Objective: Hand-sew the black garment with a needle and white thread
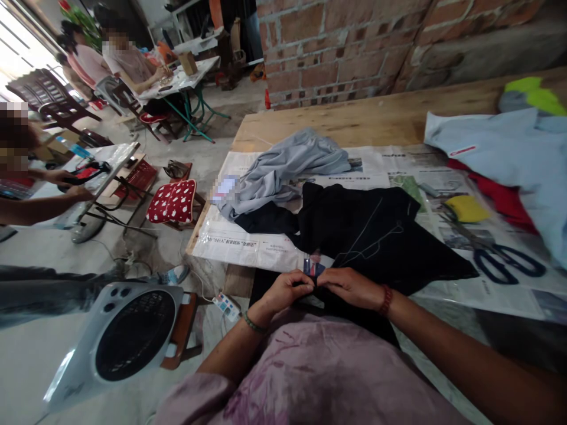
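My left hand (290, 290) and my right hand (352, 288) meet at the front edge of the table, close to my body. Both have their fingers closed on the black cloth (354, 218), pinching a small part of it between them. The cloth spreads over the newspaper beyond my hands, and part of it hangs at my lap. A loose pale thread (365, 242) curves across its surface. Whether a needle sits in my fingers I cannot tell. Against the black cloth's far left side lies a crumpled grey garment (287, 165).
Dark-handled scissors (500, 262) lie on the newspaper (248, 248) at right. Beside them are a yellow piece (467, 208), a red cloth (500, 198) and a light blue garment (491, 141). A fan (135, 333) stands left, near a red cushioned stool (172, 202). Other people work at tables beyond.
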Action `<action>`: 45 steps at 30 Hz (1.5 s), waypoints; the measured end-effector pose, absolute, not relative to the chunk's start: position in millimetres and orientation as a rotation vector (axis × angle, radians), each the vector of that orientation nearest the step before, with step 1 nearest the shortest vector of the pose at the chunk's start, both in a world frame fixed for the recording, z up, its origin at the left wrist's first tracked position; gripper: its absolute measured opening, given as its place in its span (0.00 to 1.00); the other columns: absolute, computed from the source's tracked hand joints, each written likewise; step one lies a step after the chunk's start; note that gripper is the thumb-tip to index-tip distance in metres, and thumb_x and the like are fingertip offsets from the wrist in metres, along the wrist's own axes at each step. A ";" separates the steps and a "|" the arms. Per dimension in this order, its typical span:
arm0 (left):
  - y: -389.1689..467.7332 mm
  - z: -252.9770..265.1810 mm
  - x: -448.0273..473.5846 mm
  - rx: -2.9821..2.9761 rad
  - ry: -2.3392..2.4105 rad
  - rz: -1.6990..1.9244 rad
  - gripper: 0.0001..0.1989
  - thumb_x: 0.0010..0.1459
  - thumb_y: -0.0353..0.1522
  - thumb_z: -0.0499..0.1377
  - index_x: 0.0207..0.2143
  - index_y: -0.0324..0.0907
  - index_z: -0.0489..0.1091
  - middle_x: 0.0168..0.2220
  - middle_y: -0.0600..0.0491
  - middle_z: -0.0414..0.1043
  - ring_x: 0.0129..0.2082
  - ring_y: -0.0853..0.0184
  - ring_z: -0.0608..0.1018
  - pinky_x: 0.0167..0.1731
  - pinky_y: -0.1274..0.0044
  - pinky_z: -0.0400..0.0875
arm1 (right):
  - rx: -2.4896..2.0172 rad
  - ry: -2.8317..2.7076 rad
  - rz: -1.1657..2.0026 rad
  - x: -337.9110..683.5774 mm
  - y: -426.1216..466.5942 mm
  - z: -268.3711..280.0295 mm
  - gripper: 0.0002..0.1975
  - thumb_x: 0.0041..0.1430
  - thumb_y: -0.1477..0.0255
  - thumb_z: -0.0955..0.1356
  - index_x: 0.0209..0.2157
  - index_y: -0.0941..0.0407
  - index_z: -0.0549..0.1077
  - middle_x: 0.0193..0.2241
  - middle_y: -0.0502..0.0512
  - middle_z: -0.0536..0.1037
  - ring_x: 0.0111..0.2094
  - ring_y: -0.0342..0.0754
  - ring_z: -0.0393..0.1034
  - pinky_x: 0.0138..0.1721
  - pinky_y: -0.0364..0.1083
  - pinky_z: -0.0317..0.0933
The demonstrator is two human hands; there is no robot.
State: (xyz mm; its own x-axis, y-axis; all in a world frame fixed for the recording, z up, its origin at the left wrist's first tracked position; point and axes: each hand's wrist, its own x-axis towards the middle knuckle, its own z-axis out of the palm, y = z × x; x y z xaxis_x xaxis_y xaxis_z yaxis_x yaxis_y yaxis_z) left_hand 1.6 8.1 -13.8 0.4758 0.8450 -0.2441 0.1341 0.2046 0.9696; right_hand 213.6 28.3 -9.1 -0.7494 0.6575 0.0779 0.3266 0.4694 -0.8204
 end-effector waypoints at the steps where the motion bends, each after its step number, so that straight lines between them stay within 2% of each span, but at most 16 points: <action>1: 8.1 -13.5 1.9 1.273 0.982 0.628 0.10 0.49 0.37 0.61 0.29 0.38 0.72 0.30 0.54 0.67 0.33 0.71 0.68 0.37 0.79 0.61 | -0.834 -2.323 1.201 213.4 27.9 -9.4 0.13 0.57 0.76 0.58 0.37 0.55 0.72 0.32 0.52 0.74 0.34 0.41 0.68 0.36 0.40 0.61; 11: 2.3 -3.8 8.5 0.902 0.951 0.588 0.15 0.43 0.38 0.65 0.27 0.35 0.71 0.23 0.56 0.64 0.24 0.75 0.65 0.29 0.80 0.58 | -0.830 -2.215 1.294 212.7 21.9 -13.4 0.11 0.59 0.72 0.59 0.36 0.56 0.72 0.31 0.51 0.75 0.32 0.40 0.69 0.35 0.39 0.60; 25: 1.8 -2.4 18.5 1.147 1.059 0.719 0.14 0.46 0.40 0.63 0.25 0.36 0.72 0.25 0.54 0.65 0.28 0.72 0.66 0.34 0.78 0.61 | -0.857 -2.265 1.097 211.3 16.4 -10.6 0.12 0.59 0.73 0.58 0.32 0.56 0.71 0.27 0.52 0.73 0.29 0.40 0.66 0.31 0.39 0.59; 31: -0.3 -4.8 21.7 1.320 1.100 0.709 0.11 0.50 0.37 0.59 0.25 0.36 0.71 0.26 0.54 0.65 0.29 0.71 0.67 0.35 0.77 0.61 | -0.808 -2.346 1.103 216.8 21.3 -10.0 0.14 0.60 0.72 0.57 0.35 0.56 0.72 0.30 0.54 0.72 0.32 0.41 0.65 0.35 0.41 0.59; 35: -4.7 -4.6 23.0 1.387 1.116 0.725 0.11 0.52 0.36 0.58 0.27 0.37 0.71 0.26 0.54 0.66 0.29 0.71 0.67 0.34 0.79 0.62 | -0.852 -2.260 1.230 218.4 25.0 -5.0 0.14 0.60 0.68 0.58 0.33 0.55 0.73 0.31 0.54 0.70 0.33 0.42 0.65 0.36 0.41 0.60; 41: -14.2 -9.3 26.4 1.504 1.090 0.816 0.11 0.53 0.36 0.57 0.27 0.37 0.71 0.27 0.52 0.66 0.29 0.71 0.68 0.34 0.78 0.63 | -1.206 -1.699 1.750 214.0 20.1 -1.5 0.12 0.54 0.65 0.62 0.36 0.57 0.71 0.28 0.51 0.71 0.24 0.40 0.66 0.27 0.42 0.62; 45: -19.4 -11.3 28.0 1.614 1.043 0.886 0.11 0.55 0.37 0.56 0.28 0.38 0.72 0.29 0.50 0.67 0.31 0.69 0.69 0.35 0.77 0.65 | -1.221 -1.441 1.818 204.4 15.8 -0.4 0.16 0.49 0.65 0.65 0.39 0.57 0.68 0.29 0.50 0.69 0.23 0.38 0.65 0.24 0.41 0.62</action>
State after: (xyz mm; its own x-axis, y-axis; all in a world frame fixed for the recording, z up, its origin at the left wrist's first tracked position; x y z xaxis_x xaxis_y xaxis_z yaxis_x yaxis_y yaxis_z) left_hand 28.0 -19.4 -11.3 0.3649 0.9289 0.0634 0.2126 -0.1495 0.9656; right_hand 204.4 15.8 -0.4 -0.4627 0.8228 -0.3300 0.1336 -0.3033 -0.9435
